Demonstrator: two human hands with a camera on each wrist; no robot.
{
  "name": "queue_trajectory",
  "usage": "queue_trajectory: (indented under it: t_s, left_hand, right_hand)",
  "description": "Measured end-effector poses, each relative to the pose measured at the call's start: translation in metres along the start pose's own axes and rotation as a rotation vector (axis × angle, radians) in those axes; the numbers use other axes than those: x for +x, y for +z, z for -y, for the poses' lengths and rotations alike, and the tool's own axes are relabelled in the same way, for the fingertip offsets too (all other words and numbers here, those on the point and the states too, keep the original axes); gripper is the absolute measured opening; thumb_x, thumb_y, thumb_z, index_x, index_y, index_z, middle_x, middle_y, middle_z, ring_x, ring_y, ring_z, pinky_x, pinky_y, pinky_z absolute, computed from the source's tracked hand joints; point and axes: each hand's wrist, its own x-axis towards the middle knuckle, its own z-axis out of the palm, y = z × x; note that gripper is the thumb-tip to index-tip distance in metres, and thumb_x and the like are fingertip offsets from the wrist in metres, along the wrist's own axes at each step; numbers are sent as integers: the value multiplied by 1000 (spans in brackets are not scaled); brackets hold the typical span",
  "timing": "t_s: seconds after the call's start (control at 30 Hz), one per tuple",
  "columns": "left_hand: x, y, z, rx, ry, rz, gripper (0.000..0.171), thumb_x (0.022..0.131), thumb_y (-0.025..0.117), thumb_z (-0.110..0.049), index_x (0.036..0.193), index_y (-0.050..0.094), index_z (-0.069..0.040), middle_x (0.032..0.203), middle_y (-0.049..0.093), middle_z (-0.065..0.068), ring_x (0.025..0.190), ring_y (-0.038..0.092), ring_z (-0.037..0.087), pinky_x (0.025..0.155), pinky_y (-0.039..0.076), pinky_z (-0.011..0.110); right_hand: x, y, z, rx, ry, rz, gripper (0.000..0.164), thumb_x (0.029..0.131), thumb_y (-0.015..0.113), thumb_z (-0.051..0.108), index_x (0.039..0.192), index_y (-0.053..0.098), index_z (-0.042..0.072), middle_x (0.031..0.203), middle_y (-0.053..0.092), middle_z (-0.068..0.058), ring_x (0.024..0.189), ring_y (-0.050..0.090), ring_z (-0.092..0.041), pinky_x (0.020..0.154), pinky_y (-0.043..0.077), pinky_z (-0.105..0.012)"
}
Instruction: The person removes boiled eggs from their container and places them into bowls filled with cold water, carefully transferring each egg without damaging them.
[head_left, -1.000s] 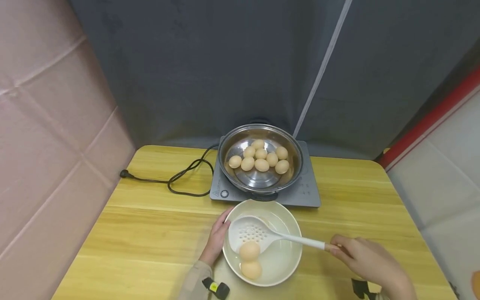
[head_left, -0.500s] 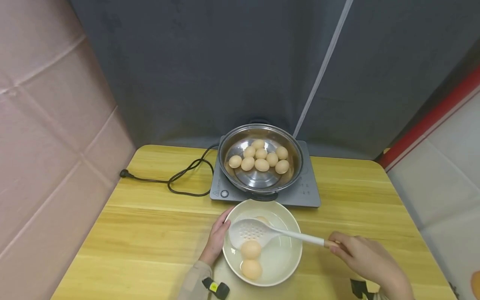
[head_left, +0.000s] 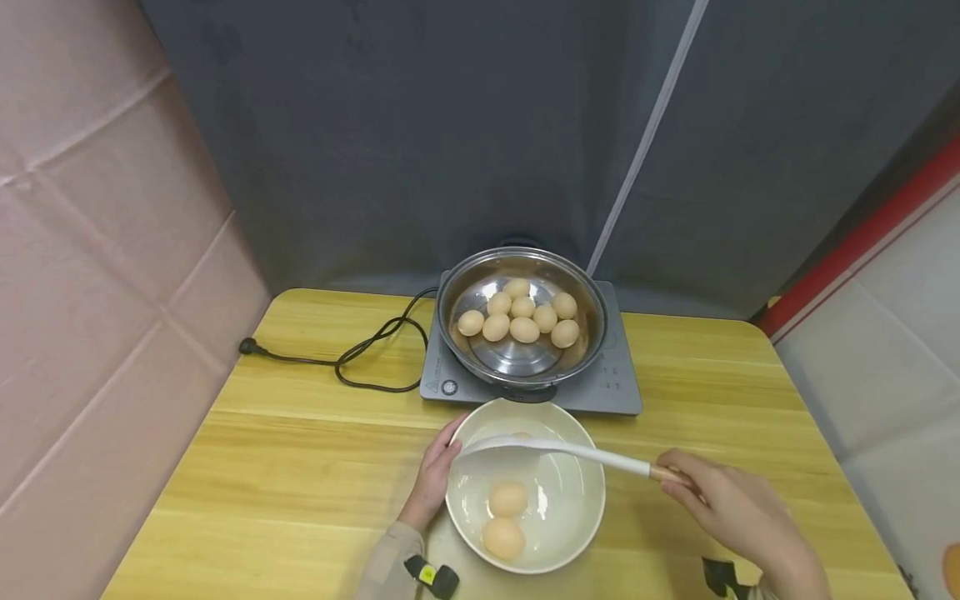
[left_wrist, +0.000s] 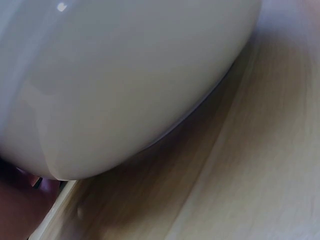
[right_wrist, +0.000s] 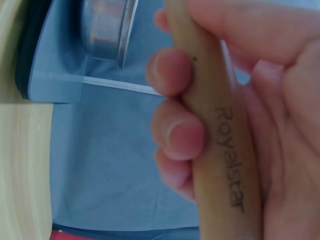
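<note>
My left hand [head_left: 432, 475] holds a cream bowl [head_left: 581, 525] at its left side, thumb up at the rim; the bowl's glossy outside [left_wrist: 135, 85] fills much of the left wrist view. My right hand [head_left: 738, 504] grips the wooden handle [right_wrist: 222, 130] of a white slotted spoon [head_left: 600, 456], fingers curled round it. The spoon's head is over the bowl, turned nearly edge-on, its holes hidden. Two brown eggs, an upper egg [head_left: 508, 499] and a lower egg [head_left: 503, 538], lie in water in the bowl. A third shows slightly behind the spoon.
Behind the bowl, a steel pot [head_left: 517, 367] with several brown eggs [head_left: 524, 329] stands on a grey induction cooker [head_left: 618, 387]. Its black cord [head_left: 360, 386] runs left over the wooden table [head_left: 300, 483]. A dark curtain [head_left: 375, 150] hangs behind.
The slotted spoon has turned from lying face up to nearly edge-on. The upper egg, earlier at the spoon's lower edge, now lies apart from it. My left hand has stayed at the bowl.
</note>
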Motion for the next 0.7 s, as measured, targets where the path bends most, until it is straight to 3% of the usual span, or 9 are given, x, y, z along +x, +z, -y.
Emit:
queue_trajectory:
  t_s: [0.13,0.3,0.53,0.7]
  left_hand:
    - [0,0,0,9,15,4,45,97,33,-12,136,28,9,143,29,23,117,41,-6,102,30,13]
    - [0,0,0,31,42,9,43,96,32,-8,135,29,11,141,31,25,118,42,-2,102,33,16]
    - [-1,0,-1,111,-3,-24,44,96,33,-10,136,31,8,140,33,24,130,32,30,109,27,31]
    - [-1,0,-1,68,-14,-14,44,97,31,-10,136,29,8,141,30,25,128,31,37,103,34,21]
  right_hand:
    - [1,-1,-1,-4,-19,-58,16,81,67,23,94,60,30,63,43,23,46,27,5,37,25,-16]
    - [3,-5,-5,31,3,-41,13,84,64,26,96,60,28,62,41,22,47,28,4,37,25,-16]
    - [10,-14,-16,149,-56,-32,8,88,59,18,95,58,22,56,33,20,43,25,5,36,26,-15]
    - [23,-26,-24,181,-81,-23,7,91,55,16,96,59,19,55,32,18,43,24,5,34,26,-15]
